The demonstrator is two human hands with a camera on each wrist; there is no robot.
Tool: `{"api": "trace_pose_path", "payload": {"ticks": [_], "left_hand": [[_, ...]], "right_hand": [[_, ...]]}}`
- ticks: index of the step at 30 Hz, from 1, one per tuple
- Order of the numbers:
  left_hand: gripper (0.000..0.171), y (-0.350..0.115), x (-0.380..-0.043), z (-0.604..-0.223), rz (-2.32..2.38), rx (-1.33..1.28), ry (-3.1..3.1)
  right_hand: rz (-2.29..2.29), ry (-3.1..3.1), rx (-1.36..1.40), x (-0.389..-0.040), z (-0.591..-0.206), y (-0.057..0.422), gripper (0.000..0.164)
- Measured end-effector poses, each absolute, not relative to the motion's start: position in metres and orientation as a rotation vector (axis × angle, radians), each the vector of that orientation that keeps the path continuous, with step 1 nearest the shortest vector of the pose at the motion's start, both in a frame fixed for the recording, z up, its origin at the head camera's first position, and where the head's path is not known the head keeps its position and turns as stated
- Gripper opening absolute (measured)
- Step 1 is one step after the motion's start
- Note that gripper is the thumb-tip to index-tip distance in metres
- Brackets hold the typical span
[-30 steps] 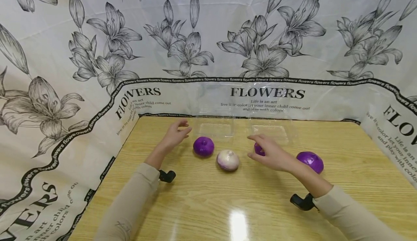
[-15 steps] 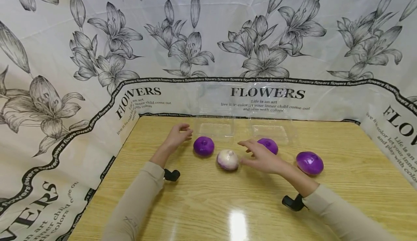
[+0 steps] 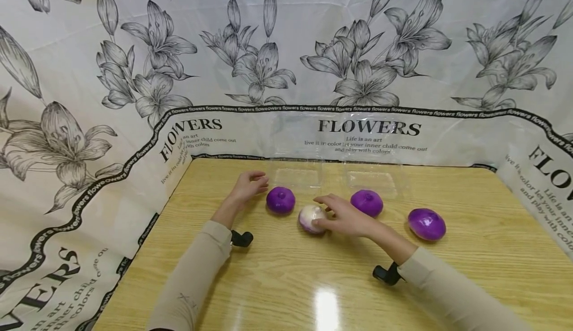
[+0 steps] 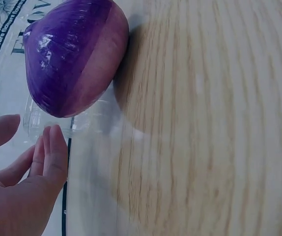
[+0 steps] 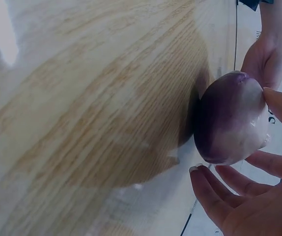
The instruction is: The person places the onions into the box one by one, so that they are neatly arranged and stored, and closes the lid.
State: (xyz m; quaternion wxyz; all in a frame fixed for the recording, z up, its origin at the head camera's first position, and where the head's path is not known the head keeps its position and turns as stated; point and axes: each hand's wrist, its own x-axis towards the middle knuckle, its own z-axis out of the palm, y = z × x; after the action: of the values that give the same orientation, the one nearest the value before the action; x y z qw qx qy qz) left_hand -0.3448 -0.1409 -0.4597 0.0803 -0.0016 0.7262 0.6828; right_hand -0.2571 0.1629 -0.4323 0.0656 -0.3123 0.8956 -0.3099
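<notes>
My right hand [image 3: 346, 216] is at the white-and-purple onion [image 3: 308, 216], its thumb overlapping the near side and its fingers reaching behind. In the right wrist view the thumb tip is right at the edge of this onion [image 5: 229, 118], and the fairly straight fingers [image 5: 212, 194] spread below and behind it. My left hand [image 3: 247, 189] hovers beside the left purple onion [image 3: 280, 201], fingers loosely bent and holding nothing. In the left wrist view that onion [image 4: 72, 59] lies beyond the fingertips. Two more purple onions, one in the middle [image 3: 366, 203] and one at right [image 3: 427, 224], rest on the table.
Two clear plastic containers, one on the left [image 3: 296, 178] and one on the right [image 3: 371, 182], stand behind the onions with raised lids. The wooden table [image 3: 277, 281] ends at a flower-printed cloth [image 3: 259, 137]. Black wrist mounts hang below both sleeves.
My right hand has moved left from in front of the middle purple onion to the white-and-purple one, uncovering the purple one. My left hand has drifted slightly right, toward the left purple onion.
</notes>
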Motion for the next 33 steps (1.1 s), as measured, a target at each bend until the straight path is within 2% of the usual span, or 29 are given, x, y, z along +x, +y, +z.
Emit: {"api": "trace_pose_path", "payload": {"ticks": [9, 33], "left_hand": [[0.046, -0.135, -0.348, -0.461, 2.11, -0.059, 2.103], [0.044, -0.13, -0.349, -0.462, 2.294, -0.141, 1.946]], "right_hand": [[-0.95, 2.671, -0.944, -0.259, -0.439, 0.156, 0.06], [-1.056, 2.616, -0.89, -0.263, -0.441, 0.148, 0.072]]}}
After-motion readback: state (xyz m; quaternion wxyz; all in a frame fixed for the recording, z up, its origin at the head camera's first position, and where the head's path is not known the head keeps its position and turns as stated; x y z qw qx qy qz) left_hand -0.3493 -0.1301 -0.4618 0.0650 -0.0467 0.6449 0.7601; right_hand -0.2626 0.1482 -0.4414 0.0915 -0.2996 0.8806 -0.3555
